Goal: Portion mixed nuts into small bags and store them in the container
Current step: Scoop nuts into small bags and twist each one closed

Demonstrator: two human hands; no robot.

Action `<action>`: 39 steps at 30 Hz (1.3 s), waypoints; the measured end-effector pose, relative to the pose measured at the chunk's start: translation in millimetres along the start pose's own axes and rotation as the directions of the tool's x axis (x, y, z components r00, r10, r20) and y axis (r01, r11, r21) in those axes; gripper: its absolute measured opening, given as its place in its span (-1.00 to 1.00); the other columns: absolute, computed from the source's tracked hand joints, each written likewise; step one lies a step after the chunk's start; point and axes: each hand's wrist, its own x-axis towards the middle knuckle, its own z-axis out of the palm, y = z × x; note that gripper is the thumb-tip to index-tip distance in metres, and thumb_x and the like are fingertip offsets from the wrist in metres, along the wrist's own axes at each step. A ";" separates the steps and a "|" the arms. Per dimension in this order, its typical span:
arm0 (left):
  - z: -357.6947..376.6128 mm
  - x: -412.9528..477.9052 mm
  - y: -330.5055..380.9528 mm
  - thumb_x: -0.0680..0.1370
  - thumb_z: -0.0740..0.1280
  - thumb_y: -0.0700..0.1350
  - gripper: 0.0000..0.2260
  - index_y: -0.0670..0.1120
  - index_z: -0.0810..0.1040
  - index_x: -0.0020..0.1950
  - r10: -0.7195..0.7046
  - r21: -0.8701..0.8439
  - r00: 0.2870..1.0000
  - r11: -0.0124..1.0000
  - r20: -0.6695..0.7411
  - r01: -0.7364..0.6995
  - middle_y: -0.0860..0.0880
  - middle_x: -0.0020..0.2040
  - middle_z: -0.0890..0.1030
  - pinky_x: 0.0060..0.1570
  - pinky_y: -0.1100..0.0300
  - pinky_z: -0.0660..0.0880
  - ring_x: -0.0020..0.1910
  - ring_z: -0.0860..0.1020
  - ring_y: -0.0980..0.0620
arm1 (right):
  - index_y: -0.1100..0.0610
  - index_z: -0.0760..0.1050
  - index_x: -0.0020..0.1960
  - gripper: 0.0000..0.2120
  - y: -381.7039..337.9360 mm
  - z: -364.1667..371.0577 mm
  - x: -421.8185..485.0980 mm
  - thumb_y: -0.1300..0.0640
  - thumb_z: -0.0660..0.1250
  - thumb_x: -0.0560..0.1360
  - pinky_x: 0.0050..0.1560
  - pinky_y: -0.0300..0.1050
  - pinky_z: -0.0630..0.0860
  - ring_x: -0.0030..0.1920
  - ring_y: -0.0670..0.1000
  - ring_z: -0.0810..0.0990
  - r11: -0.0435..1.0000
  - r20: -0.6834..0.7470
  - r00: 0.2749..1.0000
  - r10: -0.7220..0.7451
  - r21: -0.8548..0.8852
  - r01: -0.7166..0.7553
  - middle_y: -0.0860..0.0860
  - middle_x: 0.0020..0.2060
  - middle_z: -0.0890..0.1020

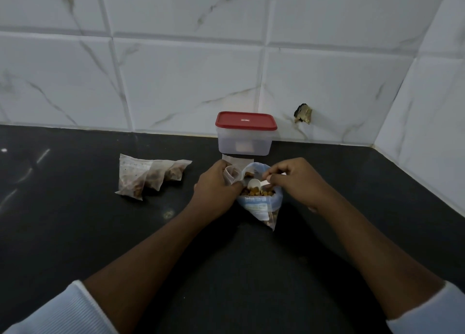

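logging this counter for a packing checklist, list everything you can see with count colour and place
container: one, clear with red lid on, back of counter by the wall
filled small bags: three it seems, clear with brown nuts, left of the hands
large nut bag: one, clear with bluish print, open between the hands
scoop: one, white, over the nuts in the large nut bag
small bag: one, clear, in the left hand
counter: one, black, under everything
wall tiles: white, grey-veined, behind
left hand: one, grips the small bag
right hand: one, pinches the scoop handle
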 end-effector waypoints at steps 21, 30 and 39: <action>-1.2 -0.9 1.7 0.57 0.47 0.07 -0.76 0.12 0.50 0.17 0.028 -0.001 0.999 1.000 0.033 -0.028 0.14 0.05 0.61 0.09 0.09 0.61 0.05 0.59 0.18 | 0.31 0.66 0.09 -0.84 -0.7 -12.9 -1.5 0.30 0.35 0.57 -0.45 -0.24 0.21 -0.44 -0.12 0.33 0.746 0.037 0.957 0.287 0.619 -0.247 0.22 -0.12 0.72; -0.8 -0.5 1.4 0.58 0.46 -0.03 -0.71 0.06 0.50 0.27 0.039 0.004 0.998 0.999 0.053 -0.040 0.13 0.14 0.60 0.12 0.07 0.62 0.09 0.58 0.17 | 0.19 0.70 0.07 -0.85 -15.2 6.4 -11.9 0.27 0.36 0.60 -0.44 -0.24 0.26 -0.41 -0.10 0.34 0.825 -0.013 0.987 0.157 0.551 -0.124 0.16 -0.09 0.75; -0.2 -1.9 -0.6 0.53 0.51 -0.01 -0.79 0.08 0.53 0.08 0.075 -0.018 0.997 0.997 -0.003 -0.075 0.10 -0.01 0.64 0.00 0.11 0.58 0.00 0.60 0.16 | 0.02 0.72 0.18 -0.76 -21.4 5.3 -20.6 0.25 0.44 0.57 0.01 -0.37 0.57 0.00 -0.24 0.68 0.920 0.076 0.925 -0.372 -0.103 0.378 -0.19 0.00 0.74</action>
